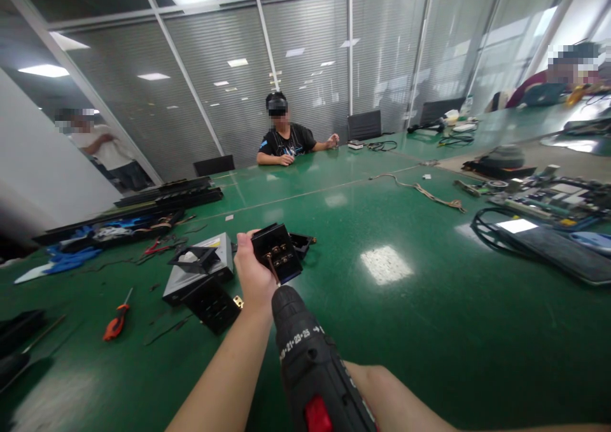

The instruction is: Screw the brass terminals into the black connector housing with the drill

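Note:
In the middle of the view my left hand (252, 270) is closed around a square black module (286, 268) with several brass terminals on the side facing me. A black cordless drill (310, 343) points away from me, its bit reaching to the module's terminals; whether the tip sits in a screw I cannot tell. My right hand (360, 378) grips the drill from behind, with its fingers hidden by the drill body. Left of my left wrist, another black module (210, 305) with a brass piece leans near a silver disc drive (222, 257).
An orange-handled screwdriver (117, 320) lies on the green table (429, 330) to the left. Blue gloves (71, 259) and dark panels (172, 193) are farther back. Circuit boards (563, 193) and cables stand right. A person (291, 139) sits opposite; others are left and far right.

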{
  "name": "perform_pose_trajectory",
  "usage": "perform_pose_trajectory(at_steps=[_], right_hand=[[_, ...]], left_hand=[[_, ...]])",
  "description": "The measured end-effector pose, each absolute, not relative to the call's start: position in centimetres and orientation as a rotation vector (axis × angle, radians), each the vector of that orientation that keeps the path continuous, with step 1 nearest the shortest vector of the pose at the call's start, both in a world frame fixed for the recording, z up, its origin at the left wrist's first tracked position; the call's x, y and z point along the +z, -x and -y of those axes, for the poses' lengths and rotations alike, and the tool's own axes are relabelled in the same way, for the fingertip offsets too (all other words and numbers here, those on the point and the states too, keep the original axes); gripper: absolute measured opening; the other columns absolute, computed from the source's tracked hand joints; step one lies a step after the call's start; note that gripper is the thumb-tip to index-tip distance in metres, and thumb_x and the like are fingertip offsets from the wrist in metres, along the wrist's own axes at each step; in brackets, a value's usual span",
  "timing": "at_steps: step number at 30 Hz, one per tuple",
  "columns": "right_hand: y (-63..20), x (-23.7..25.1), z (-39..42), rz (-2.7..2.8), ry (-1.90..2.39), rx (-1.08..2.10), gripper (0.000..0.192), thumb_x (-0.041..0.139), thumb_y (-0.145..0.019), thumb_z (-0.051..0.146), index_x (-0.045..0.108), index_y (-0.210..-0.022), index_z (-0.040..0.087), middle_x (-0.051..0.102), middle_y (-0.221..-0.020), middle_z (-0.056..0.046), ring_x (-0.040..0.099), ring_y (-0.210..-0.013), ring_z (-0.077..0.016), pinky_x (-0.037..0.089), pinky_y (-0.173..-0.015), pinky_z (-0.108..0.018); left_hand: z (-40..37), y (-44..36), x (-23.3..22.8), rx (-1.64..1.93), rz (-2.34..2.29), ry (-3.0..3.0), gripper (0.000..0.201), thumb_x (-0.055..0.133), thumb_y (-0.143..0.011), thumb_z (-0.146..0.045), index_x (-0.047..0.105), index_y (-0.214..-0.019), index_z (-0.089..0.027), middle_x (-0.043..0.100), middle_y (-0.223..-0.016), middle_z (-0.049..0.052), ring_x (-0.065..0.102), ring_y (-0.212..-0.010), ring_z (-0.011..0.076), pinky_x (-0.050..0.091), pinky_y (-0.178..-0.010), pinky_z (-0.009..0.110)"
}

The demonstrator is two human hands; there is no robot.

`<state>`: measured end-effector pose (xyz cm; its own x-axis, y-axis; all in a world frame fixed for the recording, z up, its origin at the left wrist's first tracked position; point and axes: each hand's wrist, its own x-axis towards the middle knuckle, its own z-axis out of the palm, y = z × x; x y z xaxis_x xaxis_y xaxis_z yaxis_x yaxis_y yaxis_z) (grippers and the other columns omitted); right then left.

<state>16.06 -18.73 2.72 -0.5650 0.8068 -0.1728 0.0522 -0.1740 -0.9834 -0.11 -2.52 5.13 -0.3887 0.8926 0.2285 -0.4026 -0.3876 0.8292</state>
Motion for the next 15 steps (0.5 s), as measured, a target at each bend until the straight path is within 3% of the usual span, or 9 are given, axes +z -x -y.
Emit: perform_pose_trajectory(at_steps=[4,8,12,15], right_hand=[[-15.89,2.32,18.38,1.484,0.984,1.822,0.046,0.092,-0.065,0.047,0.075,-0.091,0.013,0.069,-0.081,-0.005,0.061,-0.078,-0.0212,0.052,-0.076,-0.033],[-15.86,2.28,18.1,1.437,0.916,1.831,0.041,0.087,-0.074,0.048,0.076,-0.092,0.013,0.071,-0.084,-0.005,0.06,-0.078,-0.0198,0.051,-0.079,-0.033],[-16.0,2.66,17.94,1.509,0.984,1.784,0.05,0.093,-0.065,0.048,0.077,-0.095,0.013,0.07,-0.081,-0.004,0.06,-0.077,-0.0209,0.049,-0.074,-0.033],[-16.09,2.83,17.95,1.522,0.989,1.784,0.049,0.092,-0.067,0.049,0.076,-0.096,0.013,0.071,-0.082,-0.004,0.061,-0.079,-0.0216,0.05,-0.075,-0.033]], left_hand=[[2.4,0.3,4.51,1.893,-0.899,-0.902,0.066,0.064,-0.077,-0.085,0.065,-0.091,-0.021,0.07,-0.076,0.004,0.072,-0.075,0.0234,0.055,-0.069,0.032],[2.3,0.57,4.05,1.891,-0.959,-0.906,0.067,0.065,-0.075,-0.086,0.066,-0.091,-0.02,0.066,-0.073,0.002,0.065,-0.066,0.0185,0.049,-0.061,0.028],[2.29,0.59,4.0,1.878,-0.95,-0.915,0.068,0.064,-0.075,-0.087,0.066,-0.089,-0.02,0.065,-0.073,0.002,0.063,-0.064,0.0177,0.048,-0.06,0.028],[2.26,0.56,4.0,1.877,-0.946,-0.914,0.068,0.065,-0.075,-0.086,0.066,-0.089,-0.02,0.064,-0.072,0.002,0.062,-0.063,0.0174,0.048,-0.06,0.027]])
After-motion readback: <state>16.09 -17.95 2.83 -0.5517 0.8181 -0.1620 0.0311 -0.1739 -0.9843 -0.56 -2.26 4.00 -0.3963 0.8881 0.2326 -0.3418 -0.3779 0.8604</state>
